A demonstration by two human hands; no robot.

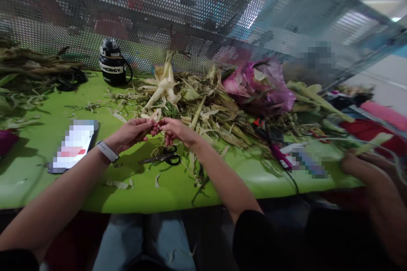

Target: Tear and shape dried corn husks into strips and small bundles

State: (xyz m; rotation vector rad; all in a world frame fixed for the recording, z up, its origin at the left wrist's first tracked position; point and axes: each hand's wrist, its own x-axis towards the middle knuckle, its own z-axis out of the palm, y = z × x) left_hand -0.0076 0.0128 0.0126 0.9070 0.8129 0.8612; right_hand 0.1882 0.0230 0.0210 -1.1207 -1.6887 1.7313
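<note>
1. The pale husk strip (155, 114) is at the fingertips, beyond the black-handled scissors (163, 158) and above the lime-green counter (143, 192).
2. The left hand (140, 128) has its grip drawn nearly closed, thumb against fingers, seemingly on the strip's near end.
3. The right hand (178, 131) meets it fingertip to fingertip, its grip bent inward; whether it has hold of the strip, I cannot tell.
4. For clean work, one hand would best steady the strip's end while the other shapes it with light pressure along the fibres; thin dry husk would probably split if pulled crosswise.
5. Keeping both forearms low should steady such fine finger work.
6. The scissors lie open-handled, touched by neither hand; their blades deserve care near the wrists.
7. Beyond the scissors are the star-shaped husk piece (165, 85) and, to its right, the dried husk heap (206, 116); the smartphone (74, 146) lies to their left.
</note>
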